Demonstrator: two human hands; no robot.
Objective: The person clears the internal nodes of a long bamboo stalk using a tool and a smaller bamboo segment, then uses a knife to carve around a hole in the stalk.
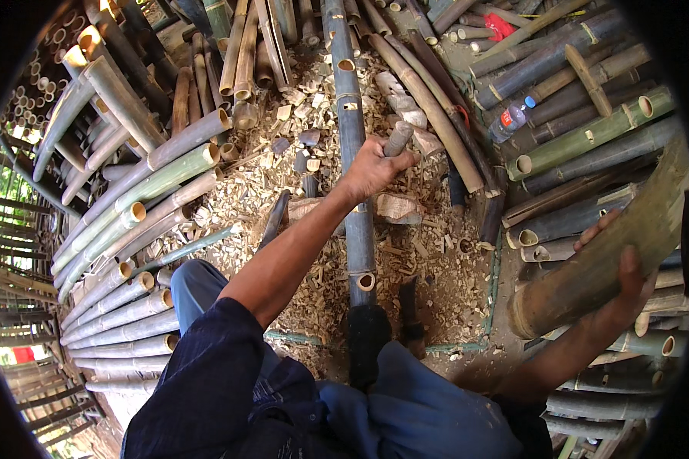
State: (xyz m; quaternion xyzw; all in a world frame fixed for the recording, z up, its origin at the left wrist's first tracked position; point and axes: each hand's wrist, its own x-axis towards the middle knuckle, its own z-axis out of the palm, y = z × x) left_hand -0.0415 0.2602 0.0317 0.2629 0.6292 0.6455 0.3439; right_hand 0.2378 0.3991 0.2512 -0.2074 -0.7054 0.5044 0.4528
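Note:
A long dark bamboo pole point(360, 249) runs away from me between my knees, with several holes cut along its upper side. Over the pole, my left hand point(371, 170) is closed around a round wooden tool handle point(399, 138); whatever is at its lower end is hidden by my fist. At the right, my right hand point(628, 271) grips a thick brown wooden billet point(582, 279) held up at a slant, well apart from the pole. My fingers show on both sides of the billet. The pole's near end lies at a dark wrap point(369, 340) between my legs.
Wood chips point(298, 264) cover the ground around the pole. Bamboo poles lie stacked at the left point(142, 222) and right point(597, 134). A plastic bottle with a blue cap point(511, 122) rests among the right stack. Curved split bamboo point(432, 107) lies right of the pole.

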